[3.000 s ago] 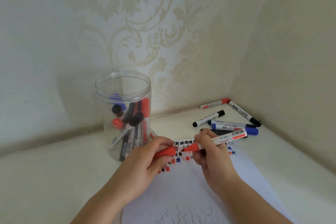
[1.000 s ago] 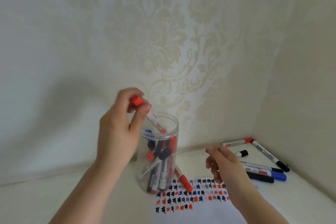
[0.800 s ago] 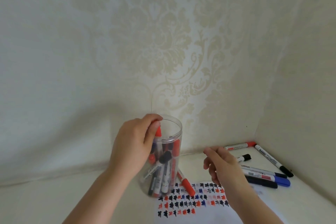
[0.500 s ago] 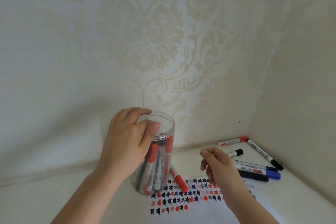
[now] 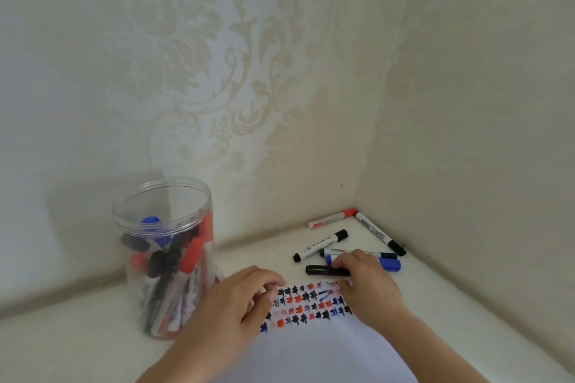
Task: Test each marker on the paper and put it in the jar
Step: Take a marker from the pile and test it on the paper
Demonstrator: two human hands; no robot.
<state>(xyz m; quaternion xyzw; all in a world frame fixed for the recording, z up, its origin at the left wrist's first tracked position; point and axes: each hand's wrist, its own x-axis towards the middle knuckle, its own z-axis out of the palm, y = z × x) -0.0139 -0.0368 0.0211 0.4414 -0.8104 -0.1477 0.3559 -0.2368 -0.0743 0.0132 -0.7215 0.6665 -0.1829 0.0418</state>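
Both forearms come in from the bottom edge, bare, angled up toward the middle. The left hand [image 5: 239,301] lies palm down, its fingers loosely curled and pointing right, holding nothing. The right hand [image 5: 364,283] reaches further forward — knuckles up, fingers bent downward at the tips; whether its grip closes on anything cannot be told.

You see soft, even daylight with a faint bluish cast on the left wall [image 5: 93,87] and warmer cream on the right wall [image 5: 482,102]. The jar [image 5: 161,258] throws a wide, pale shadow leftward onto the wall. No harsh glare. Your left hand [image 5: 230,311] is slightly motion-blurred. Wide-angle distortion bends the wall corner and table [image 5: 62,345] edges.
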